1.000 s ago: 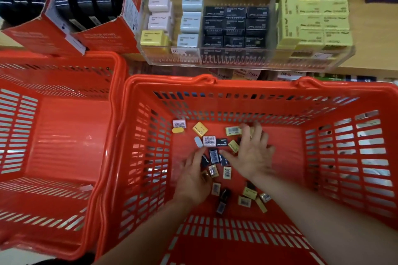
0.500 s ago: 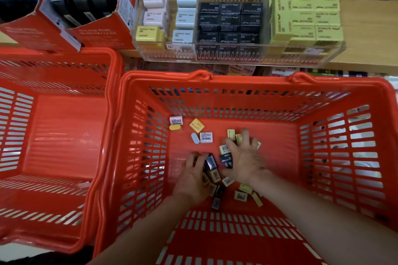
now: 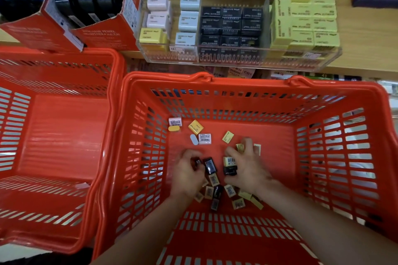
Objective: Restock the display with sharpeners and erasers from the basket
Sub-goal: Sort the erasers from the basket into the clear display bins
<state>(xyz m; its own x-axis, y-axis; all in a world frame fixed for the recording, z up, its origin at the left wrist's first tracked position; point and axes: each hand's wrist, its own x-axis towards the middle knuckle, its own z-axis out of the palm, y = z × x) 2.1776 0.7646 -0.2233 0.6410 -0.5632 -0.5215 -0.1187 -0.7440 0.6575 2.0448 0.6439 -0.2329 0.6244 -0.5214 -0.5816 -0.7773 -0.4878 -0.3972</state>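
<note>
Both hands are down inside the red basket (image 3: 254,84), over a scatter of small erasers and sharpeners on its floor. My left hand (image 3: 186,173) curls its fingers round small black pieces (image 3: 210,164). My right hand (image 3: 247,168) grips a yellow barcoded eraser (image 3: 230,161) with a black one under it, and more yellow pieces sit between its fingers. Loose items (image 3: 217,197) lie under and behind the hands. Farther in lie a pink eraser (image 3: 175,122), a yellow one (image 3: 196,127) and a white barcoded one (image 3: 204,138). The clear display tray (image 3: 237,59) on the shelf holds stacked white, blue, black and yellow boxes.
A second red basket (image 3: 58,135) stands to the left, touching the first. A red cardboard box (image 3: 90,6) of dark rolls sits on the shelf left of the display. The wooden shelf (image 3: 366,34) runs to the right.
Both hands went from spread flat over the pile to curled, gathering pieces together. The right hand drew back from the far yellow erasers, now holding some.
</note>
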